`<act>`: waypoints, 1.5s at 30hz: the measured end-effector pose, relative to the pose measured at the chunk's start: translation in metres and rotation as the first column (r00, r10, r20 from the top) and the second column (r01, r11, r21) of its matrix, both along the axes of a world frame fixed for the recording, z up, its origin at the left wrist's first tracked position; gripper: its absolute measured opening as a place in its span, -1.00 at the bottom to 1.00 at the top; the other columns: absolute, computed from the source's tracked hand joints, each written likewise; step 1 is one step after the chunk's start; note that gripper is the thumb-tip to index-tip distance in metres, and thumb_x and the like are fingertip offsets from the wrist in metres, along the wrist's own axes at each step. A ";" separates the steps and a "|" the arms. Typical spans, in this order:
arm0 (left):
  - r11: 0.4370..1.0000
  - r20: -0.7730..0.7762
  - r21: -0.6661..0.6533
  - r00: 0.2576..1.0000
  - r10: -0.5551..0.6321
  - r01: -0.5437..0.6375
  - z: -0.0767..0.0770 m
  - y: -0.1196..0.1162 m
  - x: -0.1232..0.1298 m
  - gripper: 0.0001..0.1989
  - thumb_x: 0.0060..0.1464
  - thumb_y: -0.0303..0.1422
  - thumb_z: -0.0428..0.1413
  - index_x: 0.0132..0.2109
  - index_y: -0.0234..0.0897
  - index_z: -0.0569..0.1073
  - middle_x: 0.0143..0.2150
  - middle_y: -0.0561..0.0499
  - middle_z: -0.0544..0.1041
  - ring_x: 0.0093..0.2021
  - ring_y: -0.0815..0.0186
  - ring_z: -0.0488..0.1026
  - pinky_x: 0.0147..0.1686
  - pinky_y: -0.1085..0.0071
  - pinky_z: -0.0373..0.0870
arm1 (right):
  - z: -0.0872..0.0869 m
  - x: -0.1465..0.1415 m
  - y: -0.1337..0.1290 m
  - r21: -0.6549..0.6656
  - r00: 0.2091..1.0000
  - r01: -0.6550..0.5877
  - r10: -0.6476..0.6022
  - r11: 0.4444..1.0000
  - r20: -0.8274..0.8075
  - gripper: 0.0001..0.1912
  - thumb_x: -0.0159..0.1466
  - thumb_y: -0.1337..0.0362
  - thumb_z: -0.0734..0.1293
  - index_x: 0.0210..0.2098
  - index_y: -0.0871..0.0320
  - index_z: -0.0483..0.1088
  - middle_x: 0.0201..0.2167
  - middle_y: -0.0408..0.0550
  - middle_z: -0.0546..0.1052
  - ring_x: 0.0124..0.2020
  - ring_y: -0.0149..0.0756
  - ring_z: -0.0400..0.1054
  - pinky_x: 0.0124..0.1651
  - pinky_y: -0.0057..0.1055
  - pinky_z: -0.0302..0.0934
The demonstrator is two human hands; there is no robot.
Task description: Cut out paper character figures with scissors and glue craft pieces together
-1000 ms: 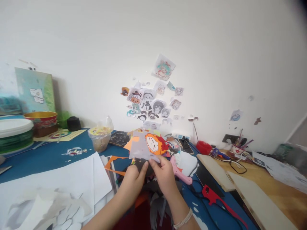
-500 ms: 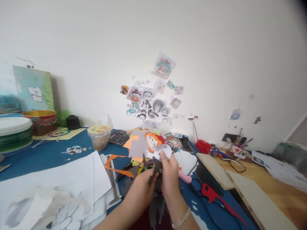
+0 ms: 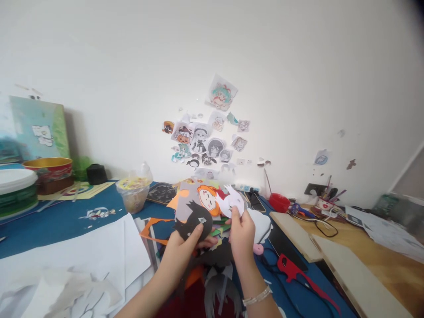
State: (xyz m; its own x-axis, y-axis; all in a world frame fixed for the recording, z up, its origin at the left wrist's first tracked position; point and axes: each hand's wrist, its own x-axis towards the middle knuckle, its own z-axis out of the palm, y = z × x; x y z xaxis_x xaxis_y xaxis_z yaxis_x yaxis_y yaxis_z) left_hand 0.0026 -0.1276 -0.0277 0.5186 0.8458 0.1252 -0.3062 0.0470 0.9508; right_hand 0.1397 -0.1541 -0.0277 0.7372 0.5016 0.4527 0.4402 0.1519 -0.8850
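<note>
My left hand [image 3: 187,247] pinches a black paper cutout [image 3: 195,221] with spiky edges, its thumb lying on the front near a small shiny patch. To its right, my right hand [image 3: 243,227] grips a white paper cutout [image 3: 233,201] with pointed tips between thumb and fingers. The two cutouts are apart. Behind them lies a grey sheet [image 3: 186,203] beside a drawn face with orange hair [image 3: 207,198]. Below my hands is a grey paper shape [image 3: 220,291], partly hidden in shadow.
White sheets [image 3: 82,247] cover the left front of the blue table. A lidded plastic cup [image 3: 134,194] stands behind them. On the right are a red-handled tool [image 3: 306,282], pale boards [image 3: 357,278] and a red bowl [image 3: 279,202]. Drawings hang on the wall.
My hands have moved apart. The black cutout has turned to face the camera in my left hand, and the white one has moved up and right. The view has shifted slightly.
</note>
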 end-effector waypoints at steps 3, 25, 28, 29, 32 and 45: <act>0.999 -0.039 0.042 0.999 0.011 -0.010 0.002 0.004 -0.002 -0.72 -0.04 -0.21 0.08 -0.48 -0.37 0.45 -0.56 -0.03 0.54 -0.49 0.27 0.46 -0.38 0.37 0.41 | -0.004 0.011 0.002 -0.017 0.938 0.164 -0.151 0.986 0.311 -0.64 0.22 0.23 0.10 -0.15 0.27 0.39 -0.33 0.13 0.51 -0.30 -0.09 0.38 -0.31 -0.28 0.22; 0.890 -0.455 0.452 0.873 0.175 0.058 0.016 0.021 -0.018 -0.62 -0.08 -0.25 0.00 -0.77 -0.21 0.20 -0.81 0.13 0.28 -0.69 0.36 0.27 -0.56 0.48 0.22 | 0.000 -0.013 -0.001 -0.076 0.578 -0.395 0.312 0.916 0.754 -0.84 0.21 0.39 0.21 -0.30 0.17 0.42 -0.37 -0.04 0.50 -0.30 -0.28 0.28 -0.23 -0.33 0.23; 0.784 -0.418 0.621 0.852 0.316 0.014 0.009 0.024 -0.016 -0.73 -0.07 -0.28 -0.02 -0.66 -0.22 0.31 -0.69 0.08 0.40 -0.57 0.28 0.37 -0.50 0.45 0.24 | 0.000 -0.014 -0.001 -0.118 0.569 -0.370 0.326 0.921 0.755 -0.80 0.24 0.39 0.15 -0.34 0.18 0.42 -0.44 -0.05 0.48 -0.36 -0.30 0.29 -0.29 -0.35 0.24; 0.751 -0.405 0.661 0.846 0.346 0.009 0.006 0.025 -0.016 -0.78 -0.07 -0.30 -0.03 -0.60 -0.23 0.35 -0.62 0.05 0.45 -0.51 0.25 0.40 -0.47 0.44 0.25 | -0.001 -0.014 -0.001 -0.127 0.553 -0.354 0.317 0.927 0.770 -0.78 0.24 0.40 0.14 -0.34 0.19 0.41 -0.45 -0.04 0.47 -0.37 -0.29 0.29 -0.30 -0.35 0.25; 0.699 -0.416 0.714 0.824 0.385 0.033 0.001 0.027 -0.016 -0.80 -0.02 -0.33 -0.08 -0.47 -0.26 0.39 -0.45 -0.04 0.51 -0.41 0.20 0.43 -0.42 0.41 0.27 | -0.006 -0.019 0.000 -0.083 0.510 -0.289 0.227 0.954 0.830 -0.74 0.26 0.42 0.08 -0.28 0.21 0.39 -0.37 0.03 0.48 -0.30 -0.26 0.31 -0.24 -0.33 0.26; 0.691 -0.426 0.719 0.833 0.353 0.074 0.003 0.024 -0.016 -0.79 0.01 -0.39 -0.13 -0.47 -0.27 0.36 -0.50 -0.03 0.48 -0.46 0.23 0.40 -0.47 0.42 0.23 | -0.012 -0.041 0.001 -0.088 0.753 -0.136 0.160 0.987 0.638 -0.71 0.22 0.40 0.02 -0.47 0.20 0.32 -0.55 -0.02 0.40 -0.50 -0.28 0.30 -0.47 -0.42 0.15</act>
